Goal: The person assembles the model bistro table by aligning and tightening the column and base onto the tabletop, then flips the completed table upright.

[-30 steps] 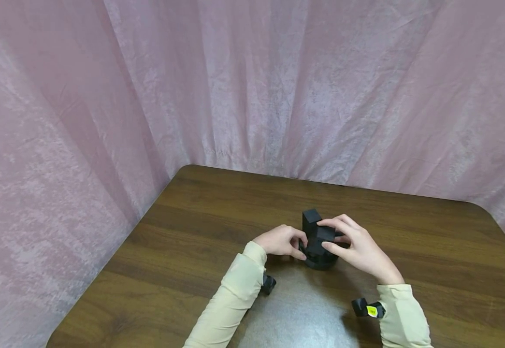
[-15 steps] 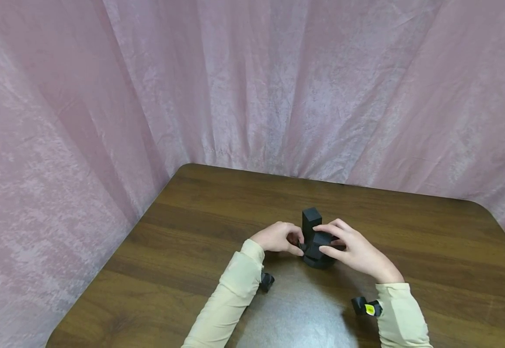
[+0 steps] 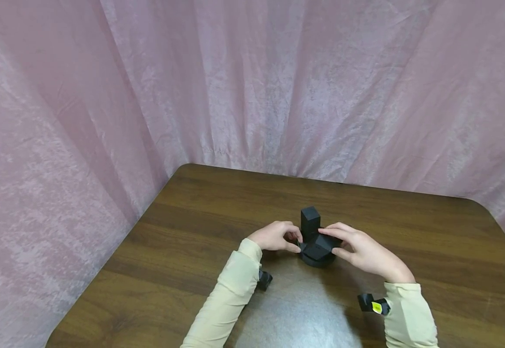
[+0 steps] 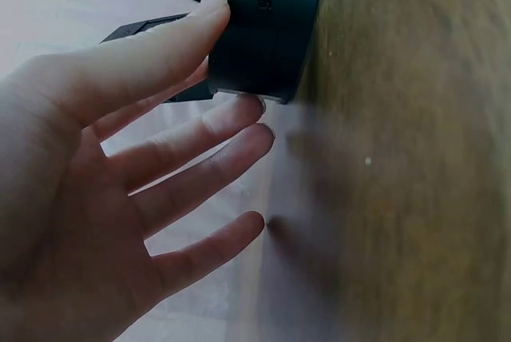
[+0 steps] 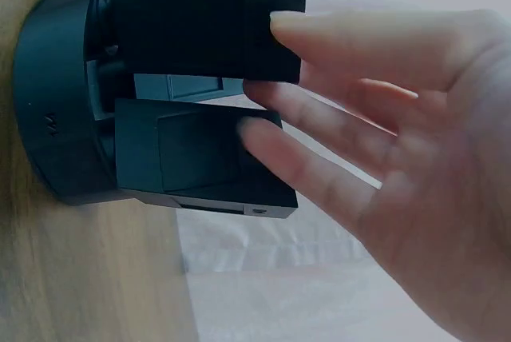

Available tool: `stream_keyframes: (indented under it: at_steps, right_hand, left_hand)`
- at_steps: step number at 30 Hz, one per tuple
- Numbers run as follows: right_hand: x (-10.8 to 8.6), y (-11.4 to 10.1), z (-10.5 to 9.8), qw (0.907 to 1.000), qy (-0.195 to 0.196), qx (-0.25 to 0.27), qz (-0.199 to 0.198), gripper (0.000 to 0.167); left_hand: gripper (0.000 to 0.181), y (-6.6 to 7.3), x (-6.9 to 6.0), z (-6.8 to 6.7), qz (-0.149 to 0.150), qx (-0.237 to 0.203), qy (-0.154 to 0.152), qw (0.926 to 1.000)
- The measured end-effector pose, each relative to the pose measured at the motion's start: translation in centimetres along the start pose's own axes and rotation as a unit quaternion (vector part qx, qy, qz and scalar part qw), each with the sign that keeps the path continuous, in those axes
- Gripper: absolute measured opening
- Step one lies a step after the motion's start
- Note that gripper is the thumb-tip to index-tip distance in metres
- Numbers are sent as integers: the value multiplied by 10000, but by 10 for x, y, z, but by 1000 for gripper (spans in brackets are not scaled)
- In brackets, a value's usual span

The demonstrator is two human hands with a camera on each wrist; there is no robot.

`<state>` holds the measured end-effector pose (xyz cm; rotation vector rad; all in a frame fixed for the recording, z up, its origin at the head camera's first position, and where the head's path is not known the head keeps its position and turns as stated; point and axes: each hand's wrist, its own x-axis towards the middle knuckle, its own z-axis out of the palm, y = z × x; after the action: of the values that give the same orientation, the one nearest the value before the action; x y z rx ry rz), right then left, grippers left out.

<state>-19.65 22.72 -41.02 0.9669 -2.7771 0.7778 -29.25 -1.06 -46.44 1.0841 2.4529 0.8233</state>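
A black round-based device [image 3: 317, 261] with several box-shaped blocks stands on the table in front of me. One block [image 3: 310, 220] rises upright at its back, while another block [image 3: 319, 246] leans low at the front. My left hand [image 3: 277, 237] holds the left side of the device; in the left wrist view the thumb lies against the round base [image 4: 267, 30] and the other fingers are spread. My right hand [image 3: 367, 251] has thumb and index on either side of a block [image 5: 215, 34] in the right wrist view. Another fingertip overlaps a second block [image 5: 200, 154].
The brown wooden table [image 3: 217, 203] reaches to a pink curtain [image 3: 252, 87] behind and at the left. A small black wrist camera [image 3: 264, 280] hangs under my left sleeve, and another camera with a yellow label [image 3: 374, 304] sits by my right sleeve.
The front block has come down and now leans lower, leaving the upright block more exposed. My right hand has shifted slightly right; my left hand has moved slightly left, staying at the device's side.
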Motion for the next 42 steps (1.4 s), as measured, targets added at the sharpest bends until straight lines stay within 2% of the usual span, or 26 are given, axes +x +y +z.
stream_keyframes:
  at_steps: [6, 10, 13, 21, 25, 31, 35, 42]
  right_hand:
    - [2, -1, 0, 9996, 105, 103, 232, 37]
    - [3, -2, 0, 9977, -120, 330, 572, 34]
    - [3, -2, 1, 9964, -249, 437, 678, 34]
    - [5, -4, 6, 9975, -449, 43, 543, 49]
    - [5, -4, 6, 9968, -563, 36, 570, 48]
    - [7, -6, 5, 9957, -692, 107, 600, 45]
    - [9, -7, 9, 9972, -620, 27, 416, 45]
    - [10, -7, 14, 9984, -562, 21, 9, 56]
  left_hand:
    - [16, -2, 0, -1, 73, -37, -28, 10000]
    - [16, -3, 1, 0, 72, -53, -26, 10000]
    - [16, -3, 1, 0, 83, -89, -30, 9999]
    - [15, -2, 1, 0, 44, -129, -40, 9999]
    - [14, -2, 1, -1, -27, -152, -62, 9999]
    - [15, -3, 0, -1, 44, -104, -46, 9999]
    - [14, -4, 1, -1, 63, -103, -27, 9999]
    - [16, -4, 2, 0, 6, -93, -58, 9999]
